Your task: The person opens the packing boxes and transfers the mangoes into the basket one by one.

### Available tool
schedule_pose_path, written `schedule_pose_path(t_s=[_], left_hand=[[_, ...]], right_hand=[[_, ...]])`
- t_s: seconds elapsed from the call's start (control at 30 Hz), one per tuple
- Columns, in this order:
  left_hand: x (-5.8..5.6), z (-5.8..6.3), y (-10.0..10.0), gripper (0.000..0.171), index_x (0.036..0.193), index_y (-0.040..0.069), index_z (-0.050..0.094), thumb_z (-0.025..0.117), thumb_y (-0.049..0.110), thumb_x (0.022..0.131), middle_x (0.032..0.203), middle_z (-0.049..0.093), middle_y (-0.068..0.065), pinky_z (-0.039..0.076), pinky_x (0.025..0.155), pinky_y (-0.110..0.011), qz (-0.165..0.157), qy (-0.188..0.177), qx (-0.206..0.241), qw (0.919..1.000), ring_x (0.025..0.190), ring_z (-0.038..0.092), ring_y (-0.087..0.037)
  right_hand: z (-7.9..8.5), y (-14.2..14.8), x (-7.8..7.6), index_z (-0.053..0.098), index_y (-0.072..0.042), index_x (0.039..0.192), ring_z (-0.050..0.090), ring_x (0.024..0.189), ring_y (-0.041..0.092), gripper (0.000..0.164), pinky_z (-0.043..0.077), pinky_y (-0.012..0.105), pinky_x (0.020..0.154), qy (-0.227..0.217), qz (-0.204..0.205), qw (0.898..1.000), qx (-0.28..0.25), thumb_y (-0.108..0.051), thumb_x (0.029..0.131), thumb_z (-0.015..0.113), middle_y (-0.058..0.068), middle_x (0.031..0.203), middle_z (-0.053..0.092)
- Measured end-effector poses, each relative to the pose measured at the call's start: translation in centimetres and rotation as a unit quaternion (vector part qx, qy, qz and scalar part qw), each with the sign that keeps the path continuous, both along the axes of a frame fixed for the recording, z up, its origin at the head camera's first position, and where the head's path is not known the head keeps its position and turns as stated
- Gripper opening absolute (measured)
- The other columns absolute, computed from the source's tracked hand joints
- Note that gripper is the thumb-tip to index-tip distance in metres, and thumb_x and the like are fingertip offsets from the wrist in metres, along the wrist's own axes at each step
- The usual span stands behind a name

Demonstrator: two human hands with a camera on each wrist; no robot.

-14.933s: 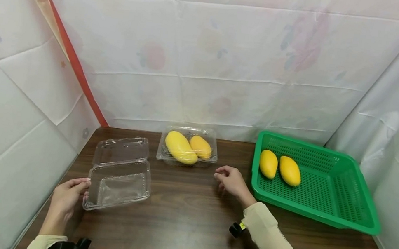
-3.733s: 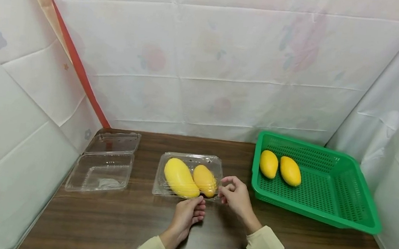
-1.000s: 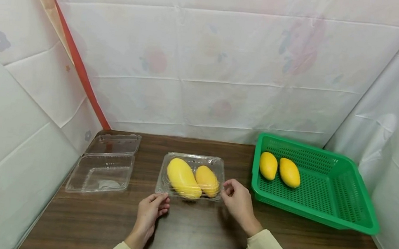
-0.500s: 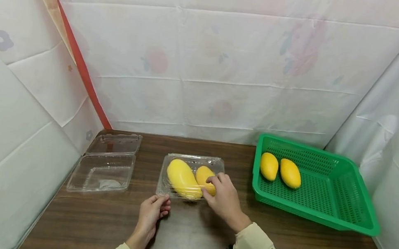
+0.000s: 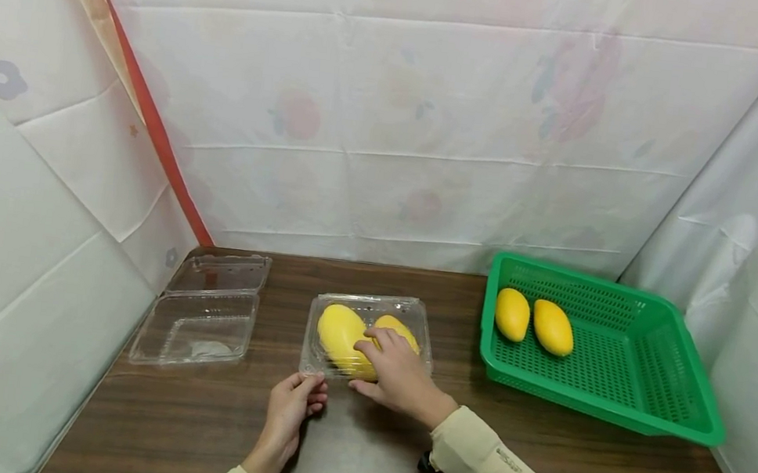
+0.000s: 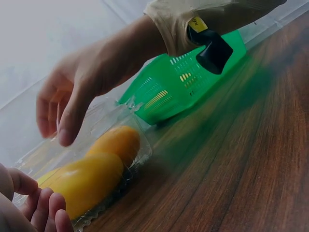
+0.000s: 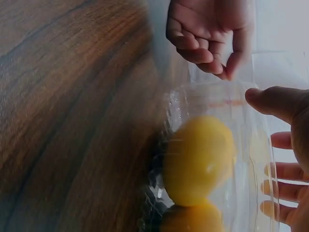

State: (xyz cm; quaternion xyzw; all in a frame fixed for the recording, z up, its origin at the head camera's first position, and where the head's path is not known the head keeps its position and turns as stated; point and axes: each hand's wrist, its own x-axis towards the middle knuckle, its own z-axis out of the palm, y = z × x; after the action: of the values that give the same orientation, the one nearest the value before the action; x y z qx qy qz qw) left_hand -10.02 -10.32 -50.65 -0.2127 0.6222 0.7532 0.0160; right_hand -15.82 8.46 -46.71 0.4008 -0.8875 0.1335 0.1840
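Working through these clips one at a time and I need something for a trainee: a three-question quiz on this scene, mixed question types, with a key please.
1. How many yellow fruits lie in the green basket?
2. Look at the leftmost clear container. True or false: its lid is closed.
3. In the head view, at which corner of the middle container are the fingers of the left hand?
A. Far left
B. Near left
C. Far right

Key:
1. Two.
2. False; it lies open.
3. B.
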Motion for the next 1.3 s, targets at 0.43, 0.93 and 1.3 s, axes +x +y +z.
schedule_pose_path(t_s=[0.43,0.93,1.3], left_hand=[[0.3,0.0,0.2,0.019,0.074,0.012,0.059,0.061,0.01,0.092,0.069,0.063,0.005,0.051,0.057,-0.018,0.005,0.0,0.002,1.0,0.06,0.06,-0.006],[0.4,-0.2,0.2,0.014,0.078,0.012,0.062,0.063,0.012,0.092,0.069,0.064,0.005,0.051,0.057,-0.02,-0.005,-0.002,-0.005,1.0,0.061,0.06,-0.007],[0.3,-0.3,0.2,0.011,0.079,0.009,0.063,0.063,0.01,0.09,0.069,0.064,0.004,0.051,0.057,-0.021,-0.002,0.006,-0.035,0.9994,0.062,0.061,-0.008]], right_hand=[[-0.2,-1.4,0.2,0.06,-0.015,0.122,0.058,0.114,0.023,0.053,0.05,0.04,0.098,0.023,-0.017,0.999,0.044,-0.042,0.08,0.078,0.006,0.122,0.06],[-0.5,-2.0,0.3,0.06,-0.017,0.116,0.06,0.108,0.022,0.054,0.052,0.038,0.092,0.07,-0.014,0.995,0.068,-0.046,0.075,0.08,0.004,0.117,0.062],[-0.4,-2.0,0.0,0.063,-0.018,0.113,0.061,0.101,0.019,0.052,0.054,0.034,0.084,0.096,-0.01,0.994,0.057,-0.048,0.075,0.08,0.002,0.111,0.063]])
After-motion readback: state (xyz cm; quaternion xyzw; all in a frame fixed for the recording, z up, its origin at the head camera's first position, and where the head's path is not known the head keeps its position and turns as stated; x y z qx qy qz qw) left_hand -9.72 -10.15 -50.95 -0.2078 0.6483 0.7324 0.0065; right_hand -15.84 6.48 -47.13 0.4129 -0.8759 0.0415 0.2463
